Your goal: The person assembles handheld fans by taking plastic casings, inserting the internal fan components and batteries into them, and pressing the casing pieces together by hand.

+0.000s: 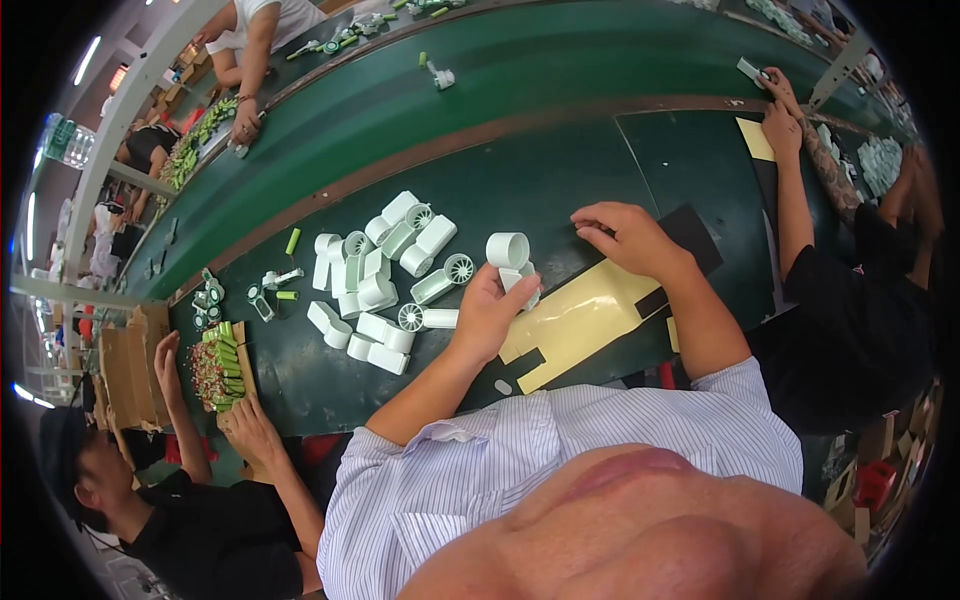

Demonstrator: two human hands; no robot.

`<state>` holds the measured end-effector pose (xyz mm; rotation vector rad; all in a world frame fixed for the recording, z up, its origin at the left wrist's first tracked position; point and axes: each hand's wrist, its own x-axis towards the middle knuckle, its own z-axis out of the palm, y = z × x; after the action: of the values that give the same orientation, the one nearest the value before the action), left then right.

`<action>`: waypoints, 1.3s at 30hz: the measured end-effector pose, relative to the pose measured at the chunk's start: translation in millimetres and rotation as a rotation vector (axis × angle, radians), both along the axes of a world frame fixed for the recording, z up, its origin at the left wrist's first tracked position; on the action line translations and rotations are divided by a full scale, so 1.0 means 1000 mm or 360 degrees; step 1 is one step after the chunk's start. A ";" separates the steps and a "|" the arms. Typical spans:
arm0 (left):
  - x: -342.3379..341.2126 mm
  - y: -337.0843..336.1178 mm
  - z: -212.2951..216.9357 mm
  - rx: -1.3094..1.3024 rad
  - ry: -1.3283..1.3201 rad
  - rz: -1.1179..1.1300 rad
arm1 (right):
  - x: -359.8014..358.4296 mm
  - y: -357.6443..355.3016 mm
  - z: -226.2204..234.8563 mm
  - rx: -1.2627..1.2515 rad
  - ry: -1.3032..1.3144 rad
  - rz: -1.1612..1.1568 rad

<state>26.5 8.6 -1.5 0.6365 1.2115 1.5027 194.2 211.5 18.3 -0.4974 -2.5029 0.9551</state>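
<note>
My left hand (487,312) is closed on a pale mint-green plastic fan housing (508,249), its round ring end pointing up above my fingers. To the right, my right hand (625,238) hovers over the green tabletop with fingers stretched and slightly bent, and nothing shows in it. Between my forearms lies a glossy yellow sheet (575,322) with dark cut-outs, and a black sheet (692,240) is beside my right wrist. Left of my left hand, several similar housings (377,290) sit in a loose pile, some showing spoked round grilles.
A green conveyor belt (560,62) runs along the far side, carrying a small fan part (440,76). At left are green battery cells with wires (217,365), near a co-worker's hands (255,430). Another co-worker's arm (787,150) reaches in at right. A small grey oval piece (502,387) lies near my shirt.
</note>
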 end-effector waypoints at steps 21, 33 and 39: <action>0.002 -0.002 0.004 0.0009 -0.0025 -0.0004 | -0.001 -0.001 0.000 -0.0005 -0.0001 0.0007; 0.002 -0.002 0.004 0.0024 -0.0026 -0.0006 | -0.001 -0.001 0.002 -0.0021 -0.0067 0.0019; 0.002 -0.004 0.004 0.0026 -0.0019 -0.0016 | -0.002 -0.002 0.002 -0.0005 -0.0066 0.0016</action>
<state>28.6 4.7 2.3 0.6426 1.1866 1.5072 192.6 209.1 20.6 -0.5106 -2.5435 0.9619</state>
